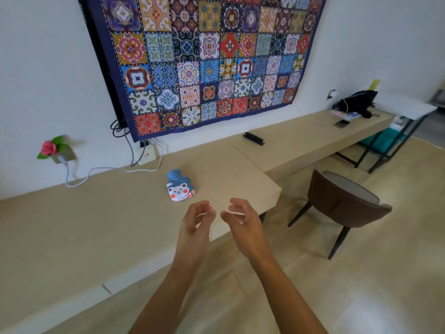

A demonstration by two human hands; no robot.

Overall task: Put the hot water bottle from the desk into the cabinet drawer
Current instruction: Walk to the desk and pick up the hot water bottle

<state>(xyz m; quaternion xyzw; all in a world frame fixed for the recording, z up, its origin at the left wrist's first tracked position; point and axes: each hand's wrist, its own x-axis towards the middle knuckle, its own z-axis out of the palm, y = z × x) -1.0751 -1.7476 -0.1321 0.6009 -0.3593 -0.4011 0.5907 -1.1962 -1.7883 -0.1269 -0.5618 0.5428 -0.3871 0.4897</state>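
Lying flat at the centre of the frame, the hot water bottle [180, 186] is seen on the beige tabletop [96, 213], its blue stopper end turned toward the wall and its bear-face cover turned up. It is touched by nothing. Just below it in the frame, the left hand [196, 221] and the right hand [242, 219] are held side by side above the tabletop's near edge, both empty, with fingers loosely curled and parted. The bottle is not yet grasped, so the step in hand is judged to be the reach. A short forward move of either hand is called for next, followed by a closing of the fingers round the soft body; the cover is likely to give a little under the grip.

Bare surface is left all round the bottle, so the approach is unobstructed. A white cable [101, 170] is trailed along the wall in the upper left, well apart from the bottle. To the right the tabletop ends in a corner, near the bottle, beyond which a lower ledge [313, 138] runs toward the upper right. A brown chair [344, 201] stands on the floor at right. No cabinet drawer can be made out; it must be found before the placing.
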